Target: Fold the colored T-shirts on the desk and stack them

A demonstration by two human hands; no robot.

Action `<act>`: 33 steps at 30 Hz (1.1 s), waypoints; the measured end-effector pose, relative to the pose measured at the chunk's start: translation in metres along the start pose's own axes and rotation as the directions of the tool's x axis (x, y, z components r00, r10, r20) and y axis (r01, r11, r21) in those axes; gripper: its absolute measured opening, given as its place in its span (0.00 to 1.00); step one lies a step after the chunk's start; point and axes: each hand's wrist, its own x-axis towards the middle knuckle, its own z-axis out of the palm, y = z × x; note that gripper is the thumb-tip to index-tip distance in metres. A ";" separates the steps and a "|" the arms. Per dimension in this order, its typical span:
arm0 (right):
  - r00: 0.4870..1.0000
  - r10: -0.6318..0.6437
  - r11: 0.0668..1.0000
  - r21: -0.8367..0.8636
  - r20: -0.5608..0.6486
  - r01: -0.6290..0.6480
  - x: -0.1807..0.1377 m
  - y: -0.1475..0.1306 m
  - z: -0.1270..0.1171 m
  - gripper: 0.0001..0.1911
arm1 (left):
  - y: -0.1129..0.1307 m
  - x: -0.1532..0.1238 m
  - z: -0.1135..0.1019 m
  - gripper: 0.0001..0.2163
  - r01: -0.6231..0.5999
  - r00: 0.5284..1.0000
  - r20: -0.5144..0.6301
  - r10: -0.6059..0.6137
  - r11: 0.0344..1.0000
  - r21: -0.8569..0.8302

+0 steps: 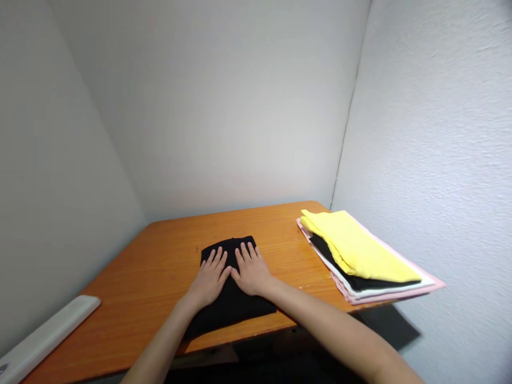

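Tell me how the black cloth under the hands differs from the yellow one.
The black cloth lies directly on the table; the yellow cloth tops other cloths. The black cloth is near the middle, the yellow cloth at the right. The left hand and right hand rest on the black cloth; neither touches the yellow cloth. Both are laid roughly flat.

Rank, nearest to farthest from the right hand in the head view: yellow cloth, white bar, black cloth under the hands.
1. Black cloth: directly beneath the right hand.
2. Yellow cloth: off to the right.
3. White bar: far left.
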 end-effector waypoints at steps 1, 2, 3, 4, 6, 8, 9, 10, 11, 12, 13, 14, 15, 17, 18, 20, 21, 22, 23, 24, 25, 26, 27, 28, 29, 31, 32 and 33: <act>1.000 -0.001 1.000 0.004 -0.009 0.001 0.000 0.000 0.001 0.37 | 0.001 0.000 -0.001 0.29 0.000 1.000 -0.003 0.000 1.000 -0.007; 1.000 -0.001 1.000 0.008 -0.019 0.002 0.000 0.000 0.001 0.36 | 0.003 0.000 -0.003 0.29 0.003 1.000 -0.002 -0.003 1.000 -0.013; 1.000 -0.004 1.000 0.013 -0.030 0.005 -0.001 -0.001 0.000 0.36 | 0.004 -0.001 -0.004 0.29 0.008 1.000 0.005 -0.008 1.000 -0.016; 0.999 -0.009 1.000 0.018 -0.042 0.010 -0.001 -0.001 -0.001 0.35 | 0.006 -0.001 -0.005 0.29 0.017 1.000 0.013 -0.016 1.000 -0.018; 0.997 -0.018 0.999 0.026 -0.074 0.020 -0.005 -0.002 -0.008 0.35 | 0.010 -0.003 -0.007 0.30 0.039 0.999 0.026 -0.039 0.999 -0.012; 0.992 0.022 1.000 0.024 -0.128 -0.019 -0.011 -0.002 -0.017 0.32 | 0.013 -0.006 -0.006 0.31 0.058 0.998 0.023 -0.058 0.998 0.001; 0.985 0.075 0.997 0.017 -0.158 -0.073 -0.015 -0.002 -0.023 0.29 | 0.014 -0.008 -0.005 0.31 0.064 0.998 0.017 -0.064 0.998 0.007; 0.971 0.147 0.989 0.007 -0.187 -0.149 -0.019 -0.001 -0.029 0.27 | 0.015 -0.011 -0.003 0.31 0.069 0.998 0.009 -0.069 0.998 0.012; 0.951 0.230 0.972 -0.003 -0.205 -0.235 -0.024 0.000 -0.034 0.25 | 0.016 -0.014 -0.002 0.32 0.074 0.997 0.001 -0.074 0.997 0.017; 0.928 0.310 0.948 -0.010 -0.206 -0.319 -0.028 0.001 -0.039 0.24 | 0.018 -0.017 0.000 0.32 0.080 0.997 -0.007 -0.080 0.997 0.020; 0.908 0.376 0.923 -0.014 -0.185 -0.385 -0.033 0.002 -0.043 0.26 | 0.021 -0.020 0.002 0.32 0.087 0.996 -0.012 -0.087 0.996 0.021; 0.894 0.422 0.903 -0.014 -0.148 -0.429 -0.037 0.003 -0.046 0.28 | 0.025 -0.024 0.004 0.32 0.094 0.995 -0.017 -0.094 0.995 0.019; 0.888 0.448 0.892 -0.010 -0.102 -0.451 -0.040 0.005 -0.048 0.30 | 0.029 -0.026 0.006 0.32 0.101 0.995 -0.021 -0.101 0.995 0.016; 0.893 0.450 0.893 0.004 -0.012 -0.450 -0.044 0.007 -0.049 0.32 | 0.038 -0.031 0.008 0.32 0.120 0.992 -0.030 -0.120 0.993 0.004; 0.901 0.433 0.901 0.014 0.016 -0.434 -0.045 0.008 -0.049 0.31 | 0.042 -0.034 0.010 0.32 0.132 0.990 -0.041 -0.132 0.991 -0.009; 0.928 0.372 0.926 0.050 0.036 -0.373 -0.047 0.010 -0.050 0.26 | 0.048 -0.037 0.012 0.32 0.148 0.985 -0.078 -0.153 0.987 -0.064; 0.941 0.338 0.938 0.073 0.030 -0.339 -0.048 0.011 -0.051 0.24 | 0.049 -0.038 0.013 0.33 0.158 0.979 -0.111 -0.171 0.981 -0.115; 0.953 0.302 0.948 0.098 0.017 -0.302 -0.050 0.011 -0.053 0.22 | 0.049 -0.039 0.014 0.33 0.178 0.966 -0.156 -0.206 0.968 -0.176; 0.963 0.268 0.956 0.123 -0.003 -0.265 -0.051 0.011 -0.056 0.21 | 0.048 -0.039 0.014 0.34 0.206 0.944 -0.203 -0.258 0.947 -0.246; 0.972 0.235 0.962 0.151 -0.028 -0.229 -0.053 0.011 -0.061 0.20 | 0.046 -0.039 0.013 0.35 0.242 0.914 -0.242 -0.327 0.915 -0.322; 0.978 0.200 0.965 0.184 -0.054 -0.187 -0.055 0.011 -0.068 0.20 | 0.046 -0.038 0.012 0.36 0.279 0.876 -0.265 -0.404 0.870 -0.407; 0.984 0.158 0.965 0.223 -0.081 -0.137 -0.056 0.011 -0.076 0.19 | 0.047 -0.037 0.010 0.38 0.310 0.836 -0.264 -0.482 0.810 -0.498; 0.987 0.112 0.960 0.270 -0.114 -0.077 -0.057 0.011 -0.085 0.18 | 0.050 -0.036 0.008 0.40 0.322 0.799 -0.246 -0.549 0.736 -0.596; 0.986 0.069 0.948 0.319 -0.152 -0.017 -0.058 0.011 -0.096 0.17 | 0.056 -0.035 0.005 0.40 0.307 0.772 -0.215 -0.598 0.647 -0.698; 0.981 0.039 0.930 0.365 -0.191 0.034 -0.058 0.013 -0.107 0.16 | 0.066 -0.034 0.002 0.39 0.267 0.764 -0.170 -0.622 0.546 -0.794; 0.966 0.012 0.892 0.440 -0.256 0.105 -0.057 0.018 -0.132 0.14 | 0.092 -0.033 -0.005 0.36 0.158 0.811 -0.069 -0.581 0.331 -0.930; 0.959 0.014 0.874 0.470 -0.282 0.126 -0.057 0.023 -0.145 0.13 | 0.109 -0.033 -0.009 0.34 0.118 0.852 -0.025 -0.522 0.239 -0.964; 0.952 0.018 0.856 0.497 -0.304 0.143 -0.057 0.029 -0.159 0.12 | 0.125 -0.032 -0.014 0.34 0.099 0.894 0.013 -0.447 0.170 -0.980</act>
